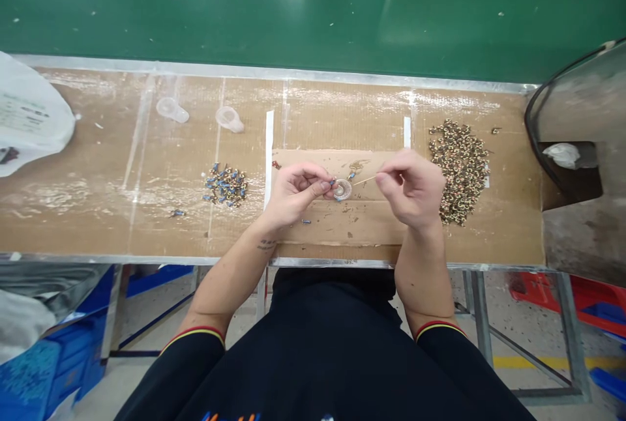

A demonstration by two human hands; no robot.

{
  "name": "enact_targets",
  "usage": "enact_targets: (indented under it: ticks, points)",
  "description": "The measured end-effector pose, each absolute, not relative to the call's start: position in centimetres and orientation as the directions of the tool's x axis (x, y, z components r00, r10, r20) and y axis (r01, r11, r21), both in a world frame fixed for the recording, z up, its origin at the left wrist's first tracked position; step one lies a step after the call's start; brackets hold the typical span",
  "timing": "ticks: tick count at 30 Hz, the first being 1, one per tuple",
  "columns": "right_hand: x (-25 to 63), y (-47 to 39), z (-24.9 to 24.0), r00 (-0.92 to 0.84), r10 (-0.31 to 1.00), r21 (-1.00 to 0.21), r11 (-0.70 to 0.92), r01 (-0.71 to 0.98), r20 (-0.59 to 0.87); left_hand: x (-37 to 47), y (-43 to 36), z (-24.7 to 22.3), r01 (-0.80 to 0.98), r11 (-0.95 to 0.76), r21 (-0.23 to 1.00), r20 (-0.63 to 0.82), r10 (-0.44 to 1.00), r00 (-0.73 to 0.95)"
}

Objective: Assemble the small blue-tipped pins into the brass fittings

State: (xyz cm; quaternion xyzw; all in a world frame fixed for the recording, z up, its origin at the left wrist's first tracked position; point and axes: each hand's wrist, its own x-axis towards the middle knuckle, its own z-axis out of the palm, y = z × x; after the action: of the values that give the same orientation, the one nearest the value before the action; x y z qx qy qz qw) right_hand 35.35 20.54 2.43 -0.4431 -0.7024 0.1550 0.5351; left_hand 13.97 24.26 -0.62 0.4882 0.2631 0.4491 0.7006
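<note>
Lettering in orange and blue (229, 416) is cut off on the dark shirt (323, 349), so no word can be read; the small marks on the left forearm (244, 264) are also too fine. A loose blue piece (306, 221) is seen on the cardboard sheet (372, 229). The hands are held apart: a small blue-ended piece (333, 182) is pinched in the left hand (296, 196), just beside a clear round dish (343, 190), and a thin stick (364, 180) in the right hand (413, 189), its tip angled towards the dish. Fine two-handed work seems under way, calling for steady pinches and careful aim. Farther off, print on the white bag (29, 115) is illegible.
</note>
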Motion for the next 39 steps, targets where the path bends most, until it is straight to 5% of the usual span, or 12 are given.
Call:
enact_targets:
  ticks: [4, 8, 12, 15, 21, 39]
  points:
    - [35.0, 20.8, 1.9, -0.302, 0.887, -0.668, 0.461, 0.584, 0.349, 13.8, 24.4, -0.3, -0.409, 0.161, 0.898, 0.047, 0.891, 0.452]
    - [35.2, 21.0, 1.9, -0.33, 0.918, -0.653, 0.391, 0.649, 0.221, 13.7, 24.5, 0.2, -0.406, 0.213, 0.889, -0.024, 0.906, 0.422]
    - [38.8, 21.0, 1.9, 0.06, 0.926, -0.676, 0.227, 0.701, 0.373, 13.5, 24.5, 0.2, -0.419, 0.227, 0.879, -0.07, 0.932, 0.357]
    - [43.0, 21.0, 1.0, 0.467, 0.764, -0.681, -0.049, 0.73, 0.445, 13.4, 24.6, 0.0, -0.414, 0.219, 0.883, -0.083, 0.943, 0.323]
    - [47.3, 21.4, -2.1, 0.574, 0.793, -0.54, -0.397, 0.742, 0.205, 13.3, 24.8, 0.3, -0.402, 0.237, 0.884, -0.103, 0.939, 0.327]
    - [45.2, 23.2, -2.7, 0.513, 0.838, -0.408, -0.409, 0.816, 0.185, 13.7, 24.7, 1.1, -0.438, 0.257, 0.862, -0.076, 0.918, 0.389]
